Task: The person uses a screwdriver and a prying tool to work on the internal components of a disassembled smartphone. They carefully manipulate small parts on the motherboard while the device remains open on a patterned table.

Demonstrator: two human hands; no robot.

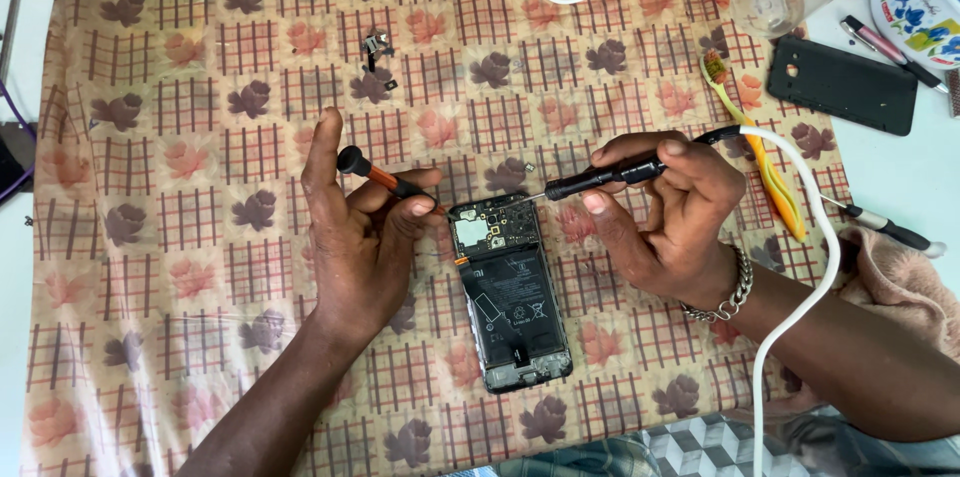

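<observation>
Our left hand (365, 237) grips an orange screwdriver (385, 177), our right hand (665, 217) clasps a corded black tool (600, 177), both tips meeting over the opened phone (510, 287) to work its board.

**Both hands curled in pinch grips, facing each other**

The left hand (365, 227) reaches in from below, forefinger raised straight, thumb and other fingers pinched. The right hand (665, 217) comes from the right, wrist bent, fingers curled closed, thumb pressing forward.
</observation>
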